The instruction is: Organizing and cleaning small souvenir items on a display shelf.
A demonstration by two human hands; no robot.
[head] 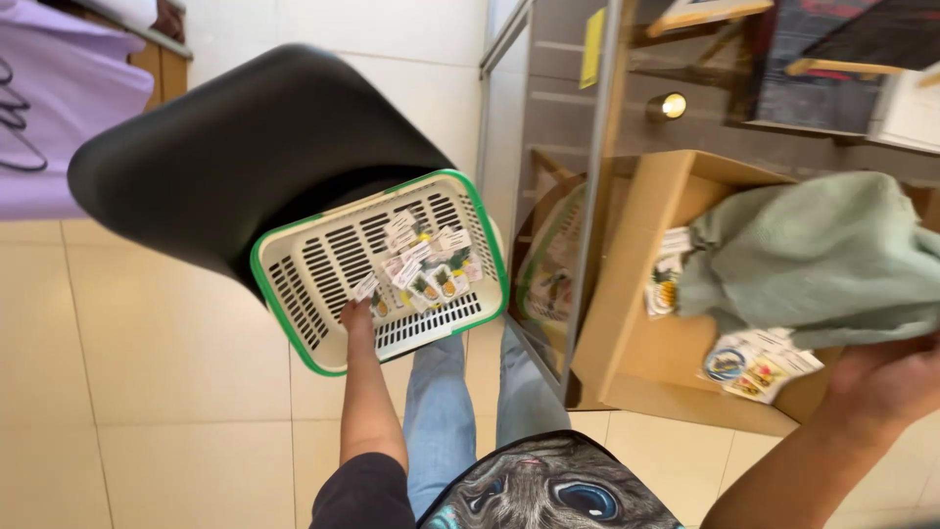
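A cream plastic basket with a green rim (294, 333) rests tilted on a black chair seat (225, 157). Several small picture packets with white tags (426, 264) lie inside it. My left hand (357, 318) reaches into the basket, and its fingertips pinch one small packet (365, 287) at the edge of the pile. At the right, my right hand (881, 377) grips the lower edge of a pale green cloth (813, 255) above an open cardboard box (627, 313). A fan of colourful packets (754, 367) sticks out beside that hand, under the cloth.
A glass panel with a metal frame (587, 196) stands between the basket and the box. Another person in a purple top (59, 98) is at the top left. My legs in jeans (441, 411) stand on a cream tiled floor (147, 392).
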